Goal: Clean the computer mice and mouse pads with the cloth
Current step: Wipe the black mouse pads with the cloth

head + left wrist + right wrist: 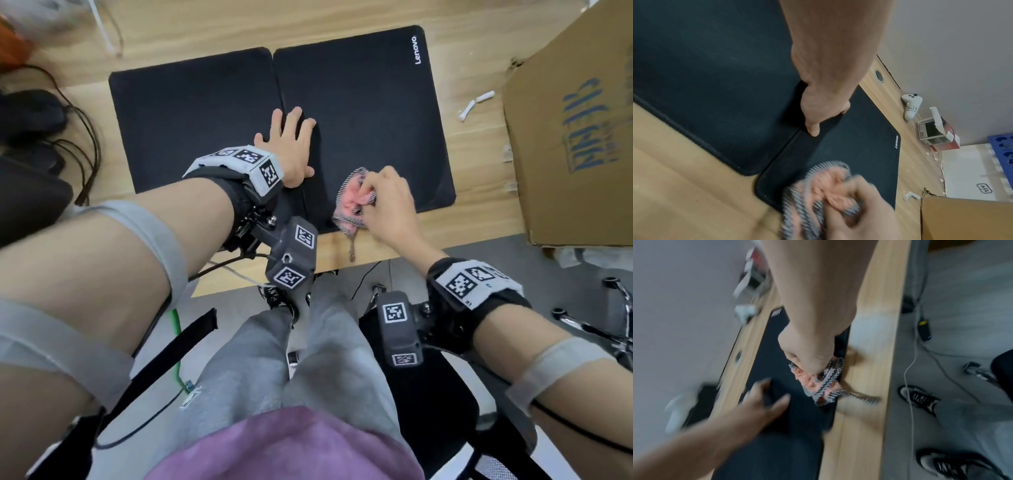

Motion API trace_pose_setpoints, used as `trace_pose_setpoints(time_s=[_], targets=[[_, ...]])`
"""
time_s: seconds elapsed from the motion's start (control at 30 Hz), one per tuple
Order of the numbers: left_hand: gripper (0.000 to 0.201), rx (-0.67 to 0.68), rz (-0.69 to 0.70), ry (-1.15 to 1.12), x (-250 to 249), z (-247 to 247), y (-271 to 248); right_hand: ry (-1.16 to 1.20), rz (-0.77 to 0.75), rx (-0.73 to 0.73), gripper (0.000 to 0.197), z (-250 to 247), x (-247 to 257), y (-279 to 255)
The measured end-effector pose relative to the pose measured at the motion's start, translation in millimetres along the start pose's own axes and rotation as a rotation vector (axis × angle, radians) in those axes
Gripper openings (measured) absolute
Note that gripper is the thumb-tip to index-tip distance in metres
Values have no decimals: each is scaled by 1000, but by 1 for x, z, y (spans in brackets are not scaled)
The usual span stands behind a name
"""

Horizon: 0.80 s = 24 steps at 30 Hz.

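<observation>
Two black mouse pads lie side by side on the wooden desk: the left pad (191, 113) and the right Lenovo pad (370, 113). My left hand (291, 140) lies flat with spread fingers across the seam between them, pressing down (818, 105). My right hand (390, 202) grips a bunched pink and grey cloth (349, 202) on the near left corner of the right pad (849, 154). The cloth (824, 384) reaches the pad's front edge, and a tassel hangs onto the bare desk. Dark, blurred mice (34, 113) with cables sit at the far left.
A large cardboard box (575, 137) stands on the desk's right side, with small white scraps (476, 102) beside it. Black cables (85, 144) trail at the left. A white controller (910, 105) and a small carton (937, 133) sit by the wall. The desk's front edge (342, 267) is close.
</observation>
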<state>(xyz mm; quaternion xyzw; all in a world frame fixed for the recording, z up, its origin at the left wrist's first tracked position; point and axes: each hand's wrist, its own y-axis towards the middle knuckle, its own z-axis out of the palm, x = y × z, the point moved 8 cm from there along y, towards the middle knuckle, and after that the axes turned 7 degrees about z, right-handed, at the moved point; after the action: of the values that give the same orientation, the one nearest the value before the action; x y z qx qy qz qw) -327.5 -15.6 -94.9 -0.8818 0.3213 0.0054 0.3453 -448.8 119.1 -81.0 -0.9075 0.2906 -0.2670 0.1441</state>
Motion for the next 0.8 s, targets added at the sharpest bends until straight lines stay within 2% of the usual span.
trace_pose_setpoints(time_s=[0.07, 0.17, 0.3, 0.37, 0.53, 0.8], targets=[[80, -11, -26, 34, -5, -6, 2, 68, 87, -132, 32, -24, -41, 2], [79, -35, -41, 96, -14, -17, 5, 180, 215, -267, 25, -50, -94, -4], [107, 38, -47, 123, -22, -22, 10, 181, 297, -311, 21, -62, -125, -5], [113, 72, -56, 136, -23, -21, 13, 167, 315, -285, 21, -62, -129, 0], [116, 95, -38, 132, -17, -19, 16, 144, 296, -261, 27, -74, -120, 26], [112, 54, -25, 69, -19, -21, 14, 94, 239, -285, 34, -87, -96, 72]])
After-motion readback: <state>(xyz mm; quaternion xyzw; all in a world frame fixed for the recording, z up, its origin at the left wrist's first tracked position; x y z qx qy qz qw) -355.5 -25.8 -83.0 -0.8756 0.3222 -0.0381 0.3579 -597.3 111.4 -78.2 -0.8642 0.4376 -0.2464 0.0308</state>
